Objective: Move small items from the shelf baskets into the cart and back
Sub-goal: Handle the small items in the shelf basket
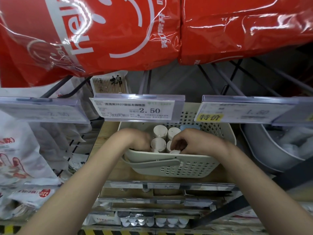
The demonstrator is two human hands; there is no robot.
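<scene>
Presently both hands are inside the cream perforated basket (177,167) on the wooden shelf, working among the small white cylindrical containers (160,131) that stand upright in it, caps up.

Left side: the left hand (135,139) is curled down over the basket's near-left corner; its fingertips are hidden behind the rim, so whether it holds a container cannot be told.

Centre: four white caps show in a tight cluster, touching one another, with a pale blue item (189,127) just behind them against the back wall.

Right side: the right hand (191,141) has its fingers bent round a white container (175,151) at the near rim, apparently pinching it.

Assessment of the step, a pick from the basket: the containers are packed close, so each should be lifted straight up to avoid toppling its neighbours. The folded grey handle (152,162) lies across the near wall and could catch a wrist on withdrawal. No cart is in view.
</scene>
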